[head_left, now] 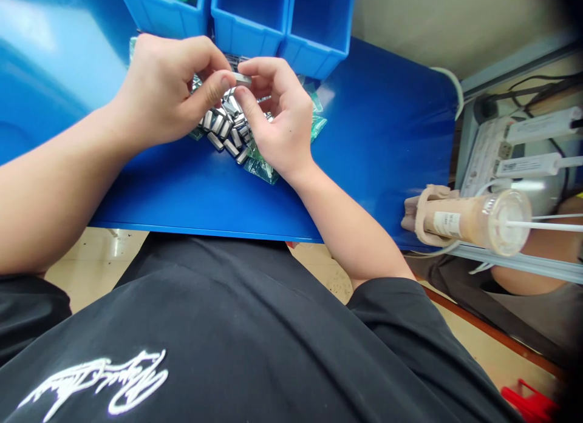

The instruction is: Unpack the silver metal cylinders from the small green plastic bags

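Note:
Between my two hands is a small silvery metal piece (242,79) with a flat, rounded shape. My left hand (170,86) pinches one end of it between thumb and index finger. The fingers of my right hand (283,116) close around the other end, thumb below and index finger above. Just beneath lies a pile of small shiny metal pieces (231,131), oblong with dark edges, partly hidden by my hands. Green-tinted clear plastic bags (264,168) lie under and beside the pile.
Three blue bins stand along the far edge: a left bin (166,13) with green plastic inside, a middle bin (248,37) and a right bin (314,53). On the right, a drink cup (469,219) with straws sits in a cardboard holder at the edge of the blue table (378,138).

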`<action>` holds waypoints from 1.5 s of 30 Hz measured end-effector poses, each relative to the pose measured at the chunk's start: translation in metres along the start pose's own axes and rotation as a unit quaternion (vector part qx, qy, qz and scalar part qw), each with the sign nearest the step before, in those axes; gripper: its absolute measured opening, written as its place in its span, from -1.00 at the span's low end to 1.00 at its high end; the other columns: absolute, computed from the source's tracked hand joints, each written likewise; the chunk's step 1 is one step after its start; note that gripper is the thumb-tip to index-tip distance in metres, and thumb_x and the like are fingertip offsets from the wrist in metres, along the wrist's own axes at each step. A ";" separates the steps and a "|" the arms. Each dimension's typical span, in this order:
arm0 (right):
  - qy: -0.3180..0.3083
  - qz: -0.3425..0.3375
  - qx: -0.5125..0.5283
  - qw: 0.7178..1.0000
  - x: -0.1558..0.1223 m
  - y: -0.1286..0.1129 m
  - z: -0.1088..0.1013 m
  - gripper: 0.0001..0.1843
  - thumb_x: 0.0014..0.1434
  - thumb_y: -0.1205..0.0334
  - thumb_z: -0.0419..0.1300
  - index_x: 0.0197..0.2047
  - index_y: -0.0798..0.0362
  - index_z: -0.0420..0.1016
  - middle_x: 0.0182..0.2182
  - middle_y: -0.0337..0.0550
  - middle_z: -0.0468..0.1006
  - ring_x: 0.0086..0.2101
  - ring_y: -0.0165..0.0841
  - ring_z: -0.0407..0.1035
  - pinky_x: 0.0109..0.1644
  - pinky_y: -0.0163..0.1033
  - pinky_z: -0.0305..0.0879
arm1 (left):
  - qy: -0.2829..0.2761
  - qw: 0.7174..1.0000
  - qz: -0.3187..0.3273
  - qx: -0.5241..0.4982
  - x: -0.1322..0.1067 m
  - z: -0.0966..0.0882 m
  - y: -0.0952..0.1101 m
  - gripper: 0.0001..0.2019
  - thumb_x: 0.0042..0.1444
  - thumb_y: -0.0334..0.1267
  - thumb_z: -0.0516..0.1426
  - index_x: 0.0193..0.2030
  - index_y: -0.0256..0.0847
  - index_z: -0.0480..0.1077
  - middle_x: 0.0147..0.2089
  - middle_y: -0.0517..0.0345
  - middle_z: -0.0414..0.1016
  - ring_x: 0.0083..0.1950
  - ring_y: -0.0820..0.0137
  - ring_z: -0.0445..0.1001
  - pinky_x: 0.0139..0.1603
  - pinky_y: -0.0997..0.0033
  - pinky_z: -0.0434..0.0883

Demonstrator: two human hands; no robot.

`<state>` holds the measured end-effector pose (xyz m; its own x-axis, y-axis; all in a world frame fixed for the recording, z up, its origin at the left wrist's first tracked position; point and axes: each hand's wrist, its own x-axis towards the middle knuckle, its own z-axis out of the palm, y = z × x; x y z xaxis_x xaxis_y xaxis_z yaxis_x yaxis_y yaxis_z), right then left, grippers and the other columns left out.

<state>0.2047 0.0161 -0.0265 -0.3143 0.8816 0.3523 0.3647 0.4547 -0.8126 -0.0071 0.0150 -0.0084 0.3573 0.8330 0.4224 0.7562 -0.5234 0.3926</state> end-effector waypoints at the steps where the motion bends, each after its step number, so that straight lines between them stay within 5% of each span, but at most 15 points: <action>1: 0.000 -0.004 -0.006 1.000 0.000 0.001 0.000 -0.51 0.49 -0.30 0.05 0.13 -0.11 0.50 0.06 -0.19 0.66 0.02 -0.38 0.62 -0.03 -0.30 0.62 | 0.000 1.000 0.002 0.000 0.000 0.000 0.000 -0.31 0.49 0.28 -0.09 0.06 -0.27 0.63 -0.25 0.16 0.60 -0.25 0.54 0.50 -0.12 0.44 0.40; 14: 0.004 -0.030 -0.023 0.999 0.004 0.010 -0.002 -0.31 0.47 -0.45 -0.14 0.13 -0.11 0.52 0.00 -0.16 0.68 -0.08 -0.43 0.63 -0.01 -0.32 0.63 | 0.020 0.999 0.031 -0.022 0.001 -0.001 0.000 -0.54 0.45 0.10 0.09 0.22 -0.18 0.52 -0.19 0.30 0.60 -0.26 0.60 0.58 -0.15 0.51 0.39; 19: -0.008 -0.045 -0.020 0.999 0.005 0.013 -0.004 -0.26 0.45 -0.48 -0.14 0.12 -0.09 0.56 -0.03 -0.18 0.67 -0.08 -0.41 0.65 0.00 -0.29 0.64 | 0.026 0.999 0.028 -0.006 0.001 0.000 0.001 -0.47 0.47 0.21 0.05 0.16 -0.21 0.55 -0.26 0.32 0.57 -0.34 0.70 0.47 -0.15 0.55 0.41; 34: 0.007 -0.035 -0.001 0.999 0.004 0.008 -0.003 -0.54 0.48 -0.28 0.10 0.12 -0.14 0.56 0.03 -0.23 0.70 -0.03 -0.42 0.64 0.05 -0.34 0.65 | -0.009 1.000 0.009 0.014 0.000 0.001 -0.008 -0.26 0.47 0.36 -0.10 0.11 -0.29 0.57 -0.23 0.21 0.58 -0.27 0.63 0.44 -0.10 0.47 0.41; 45: -0.012 0.019 -0.039 0.999 0.003 -0.001 -0.004 -0.49 0.51 -0.29 0.02 0.13 -0.14 0.60 0.06 -0.21 0.70 0.00 -0.38 0.65 0.13 -0.28 0.67 | 0.026 0.998 -0.002 -0.063 0.000 0.000 0.004 -0.49 0.42 0.23 0.10 0.13 -0.17 0.56 -0.19 0.21 0.66 -0.20 0.50 0.64 -0.15 0.41 0.45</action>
<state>0.2074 0.0185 -0.0228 -0.3198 0.8957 0.3089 0.4446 0.4298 -0.7859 -0.0040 0.0131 -0.0064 0.3236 0.8261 0.4614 0.6814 -0.5418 0.4921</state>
